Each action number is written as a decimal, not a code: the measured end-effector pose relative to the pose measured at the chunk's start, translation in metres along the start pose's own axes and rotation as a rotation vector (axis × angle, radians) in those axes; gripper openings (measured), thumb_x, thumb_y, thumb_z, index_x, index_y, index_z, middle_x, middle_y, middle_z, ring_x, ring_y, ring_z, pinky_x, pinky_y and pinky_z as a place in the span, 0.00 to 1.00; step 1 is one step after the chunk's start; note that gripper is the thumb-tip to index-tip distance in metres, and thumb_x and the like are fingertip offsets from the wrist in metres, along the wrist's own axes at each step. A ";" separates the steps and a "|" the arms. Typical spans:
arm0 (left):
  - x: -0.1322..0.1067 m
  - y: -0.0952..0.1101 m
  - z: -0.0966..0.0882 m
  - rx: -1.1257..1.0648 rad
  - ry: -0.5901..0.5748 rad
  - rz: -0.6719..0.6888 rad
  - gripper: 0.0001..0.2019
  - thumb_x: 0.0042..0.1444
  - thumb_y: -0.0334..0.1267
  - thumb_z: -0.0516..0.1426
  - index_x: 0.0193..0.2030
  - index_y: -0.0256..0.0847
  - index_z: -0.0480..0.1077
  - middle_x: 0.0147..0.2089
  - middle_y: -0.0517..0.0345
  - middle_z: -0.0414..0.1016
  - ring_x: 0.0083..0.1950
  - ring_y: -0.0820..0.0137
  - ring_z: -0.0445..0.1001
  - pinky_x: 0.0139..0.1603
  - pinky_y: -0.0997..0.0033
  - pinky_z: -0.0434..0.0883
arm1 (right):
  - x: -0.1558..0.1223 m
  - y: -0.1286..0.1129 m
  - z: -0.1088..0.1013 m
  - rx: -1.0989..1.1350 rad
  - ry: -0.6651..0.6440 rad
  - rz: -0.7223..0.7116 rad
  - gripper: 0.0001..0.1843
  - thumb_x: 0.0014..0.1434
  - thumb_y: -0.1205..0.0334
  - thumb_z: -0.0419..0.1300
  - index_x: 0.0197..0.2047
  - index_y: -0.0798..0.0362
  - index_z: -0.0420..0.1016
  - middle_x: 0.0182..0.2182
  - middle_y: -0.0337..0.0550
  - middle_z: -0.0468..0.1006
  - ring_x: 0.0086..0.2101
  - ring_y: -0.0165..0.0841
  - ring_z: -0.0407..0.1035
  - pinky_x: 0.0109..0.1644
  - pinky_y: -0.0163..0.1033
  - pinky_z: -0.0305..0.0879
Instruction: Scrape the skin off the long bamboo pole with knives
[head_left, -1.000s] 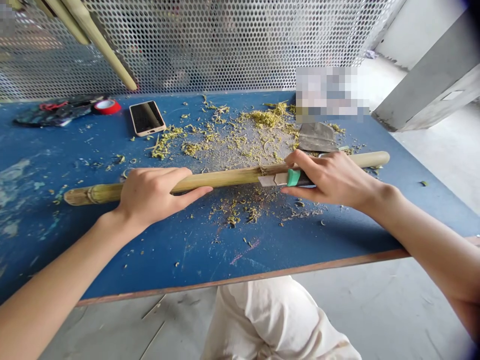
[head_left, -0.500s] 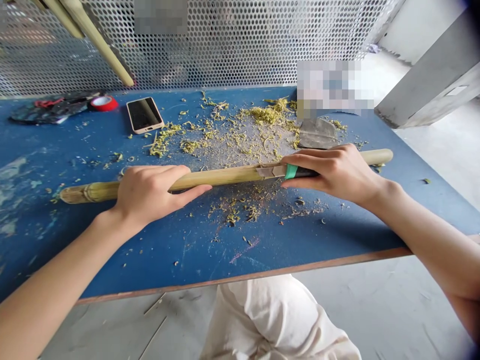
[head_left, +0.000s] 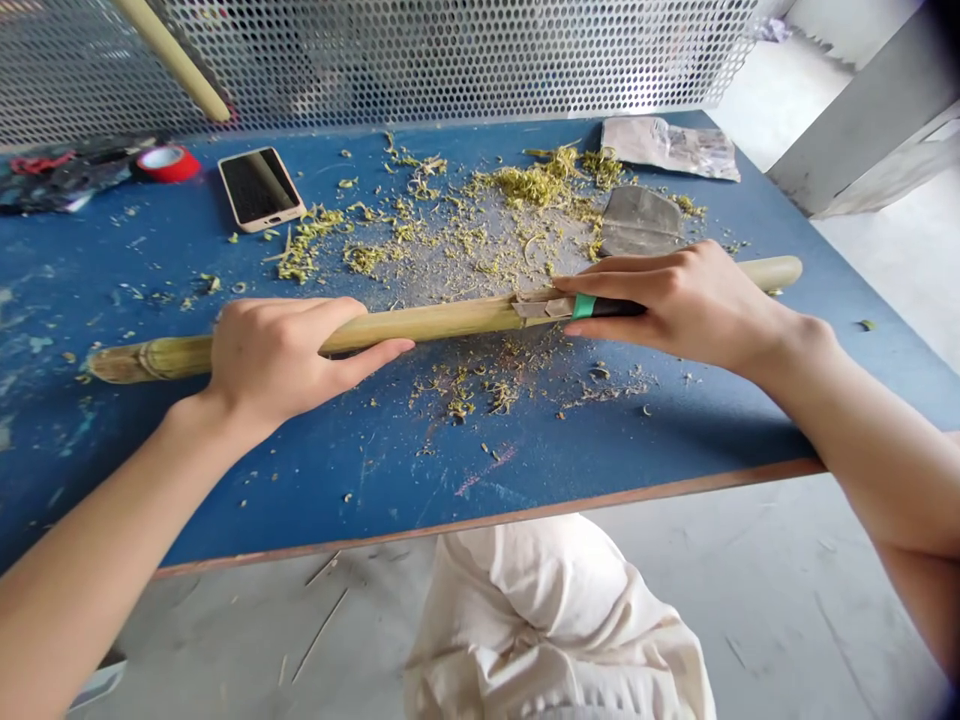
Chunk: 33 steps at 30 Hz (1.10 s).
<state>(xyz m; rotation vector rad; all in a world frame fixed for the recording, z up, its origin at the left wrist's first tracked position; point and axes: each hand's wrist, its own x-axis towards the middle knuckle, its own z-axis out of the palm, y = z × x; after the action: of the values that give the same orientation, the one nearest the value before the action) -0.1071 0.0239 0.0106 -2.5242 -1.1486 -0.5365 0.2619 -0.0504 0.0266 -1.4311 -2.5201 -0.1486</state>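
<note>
My left hand [head_left: 281, 355] grips a long bamboo pole [head_left: 427, 325] lying across the table, its thumb along the near side. My right hand [head_left: 675, 305] is shut on a utility knife [head_left: 592, 308] with a teal band and dark handle. The knife's pale blade [head_left: 536, 309] lies against the pole's surface, where a strip of bamboo is lifted and frayed. The fingers of my right hand partly cover the pole. Yellow-green bamboo shavings [head_left: 525, 185] are scattered on both sides of the pole.
The blue work table [head_left: 465, 480] has a brown edge. On it lie a phone [head_left: 260, 188], red tape [head_left: 169, 163], a dark cloth [head_left: 67, 180], a metal scraper [head_left: 639, 222] and a foil packet [head_left: 670, 147]. A perforated metal screen [head_left: 375, 60] stands behind, with a bamboo length [head_left: 176, 60] against it.
The scene sits higher in the view, showing a foil packet at the back. My right hand has closed further over the knife, whose blade now lies on the pole rather than below it.
</note>
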 end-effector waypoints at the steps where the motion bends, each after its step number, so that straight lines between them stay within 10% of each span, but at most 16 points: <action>1: 0.000 0.000 0.001 0.011 0.010 0.019 0.31 0.59 0.71 0.51 0.29 0.46 0.77 0.23 0.61 0.76 0.27 0.68 0.76 0.28 0.65 0.63 | 0.000 0.001 0.000 -0.005 0.006 -0.008 0.27 0.71 0.38 0.50 0.65 0.38 0.75 0.51 0.41 0.83 0.45 0.41 0.79 0.39 0.43 0.69; 14: -0.001 -0.003 0.008 0.011 0.261 0.223 0.25 0.62 0.61 0.58 0.28 0.42 0.76 0.20 0.60 0.75 0.21 0.68 0.74 0.23 0.68 0.59 | -0.001 0.005 0.001 -0.050 0.084 -0.091 0.25 0.71 0.40 0.52 0.63 0.38 0.76 0.50 0.37 0.84 0.44 0.37 0.80 0.37 0.39 0.68; 33: 0.000 0.005 -0.001 0.012 0.007 -0.025 0.34 0.58 0.75 0.46 0.26 0.47 0.73 0.22 0.61 0.75 0.26 0.69 0.76 0.28 0.63 0.62 | -0.001 0.003 -0.002 -0.048 0.034 -0.060 0.25 0.71 0.40 0.51 0.64 0.38 0.76 0.49 0.41 0.84 0.43 0.39 0.79 0.36 0.42 0.66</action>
<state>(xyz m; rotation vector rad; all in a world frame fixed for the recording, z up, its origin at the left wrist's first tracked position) -0.1032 0.0201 0.0110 -2.4990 -1.1785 -0.5427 0.2657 -0.0501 0.0282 -1.3589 -2.5490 -0.2431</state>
